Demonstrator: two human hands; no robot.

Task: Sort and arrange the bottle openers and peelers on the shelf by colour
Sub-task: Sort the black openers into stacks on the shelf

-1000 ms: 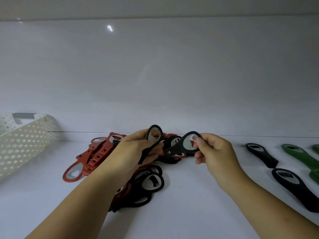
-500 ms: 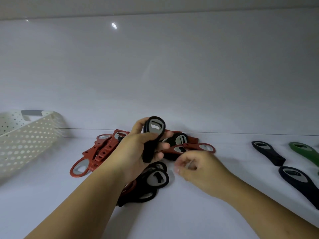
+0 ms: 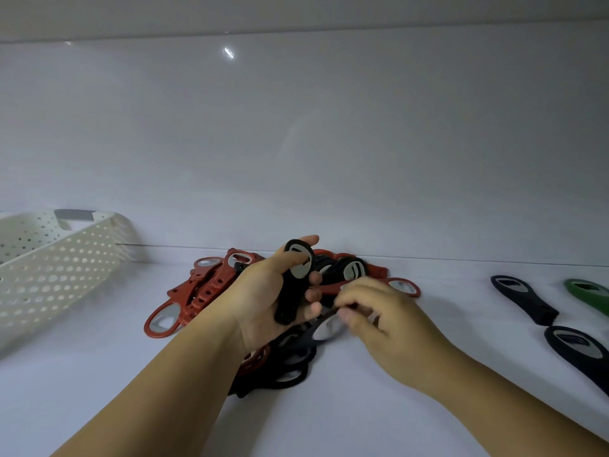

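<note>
Okay, head view. Left hand (image 3: 263,298) is palm-up over the middle of the pile (image 3: 211,291), with its forearm coming in from bottom left. Its fingers are curled round the upright black opener (image 3: 293,291), clamping the handle; the round metal head pokes up past the fingertips, clear of the shelf (image 3: 362,417).

Right hand (image 3: 385,321) comes in from bottom right, knuckles up and wrist low. Its fingers are bent down at the pile's near right edge, and thumb and forefinger pinch the rim of a second black opener (image 3: 321,331), which is tilted with one end in the heap. It's a bit blurred there. The two hands are just beside each other, almost touching.

The pile is a mix of red and black openers, heaped mid-shelf close to the back wall (image 3: 329,143).

At far left a white perforated basket (image 3: 66,275) sits well apart from the pile, with bare shelf between them. At right, two sorted black openers (image 3: 524,300) lie flat, with a green opener (image 3: 590,293) beside them at the frame edge. There's an open strip of shelf between the pile and that group, and wide bare shelf in front under the forearms.
</note>
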